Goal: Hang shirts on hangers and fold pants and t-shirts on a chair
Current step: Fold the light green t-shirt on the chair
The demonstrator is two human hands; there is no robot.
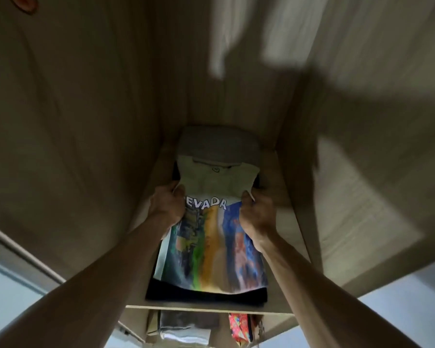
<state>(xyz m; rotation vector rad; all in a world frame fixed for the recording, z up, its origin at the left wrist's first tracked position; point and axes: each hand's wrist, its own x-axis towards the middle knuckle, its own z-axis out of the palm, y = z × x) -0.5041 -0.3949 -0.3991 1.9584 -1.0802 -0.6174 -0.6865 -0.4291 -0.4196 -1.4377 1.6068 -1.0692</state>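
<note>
A folded white t-shirt point(211, 247) with a colourful print and the word NEVADA lies on a wardrobe shelf point(291, 222), on top of a dark folded garment point(206, 296). My left hand point(165, 205) grips its left edge near the lettering. My right hand point(258, 213) grips its right edge at the same height. Both arms reach forward into the compartment. A grey folded garment point(219, 144) sits behind the shirt at the back of the shelf.
Wooden wardrobe walls point(73, 121) close in on the left and right of the shelf. Below the shelf edge are more folded clothes point(186, 325) and a red patterned item point(237, 325). Pale floor point(15, 290) shows at the lower corners.
</note>
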